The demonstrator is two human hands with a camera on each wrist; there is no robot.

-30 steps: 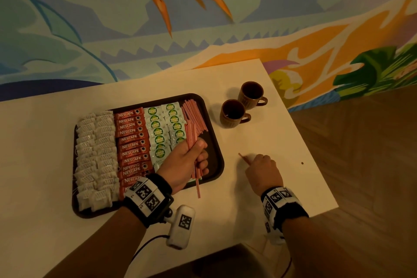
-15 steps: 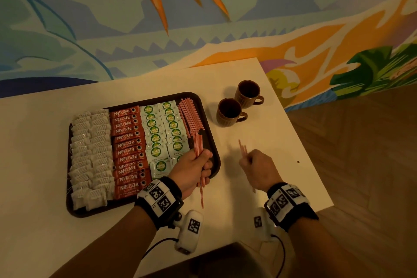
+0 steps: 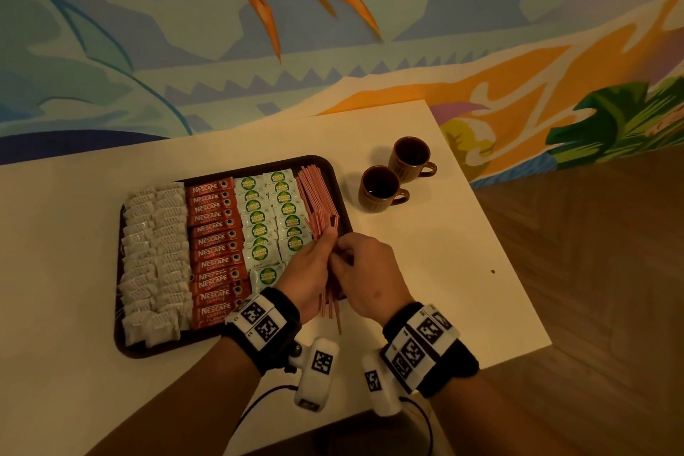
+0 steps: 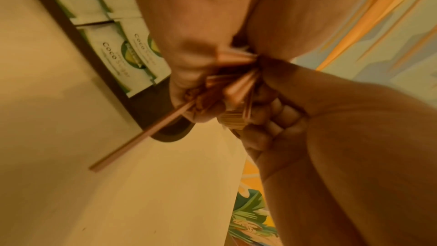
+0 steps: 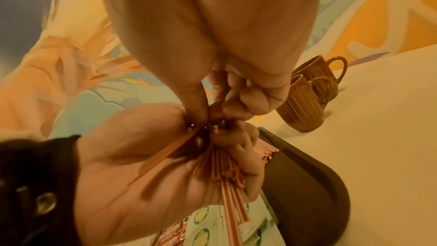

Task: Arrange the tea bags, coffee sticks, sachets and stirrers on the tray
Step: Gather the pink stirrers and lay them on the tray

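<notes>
Both hands meet over the tray's right edge: my left hand is curled tight around a loose bundle of pink stirrers, and my right hand pinches into that bundle from the 3 o'clock side. A second ago the right hand was out on the tabletop lifting a stray stirrer; now it has brought it across to join the bundle, so no stirrer shows on the bare tabletop any more. I judge the gathering nearly done; what remains is squaring the bundle and laying it down.

The bundle's ends stick out unevenly below my left hand, one reaching past the tray's near rim. On the tray, from 9 o'clock to 3 o'clock, lie the tea bags, the coffee sticks, the sachets and the laid stirrers. Two brown cups stand on the tabletop at about 2 o'clock from the tray, apart from my hands. The sachets just beside my left hand could get nudged when I set the bundle down.
</notes>
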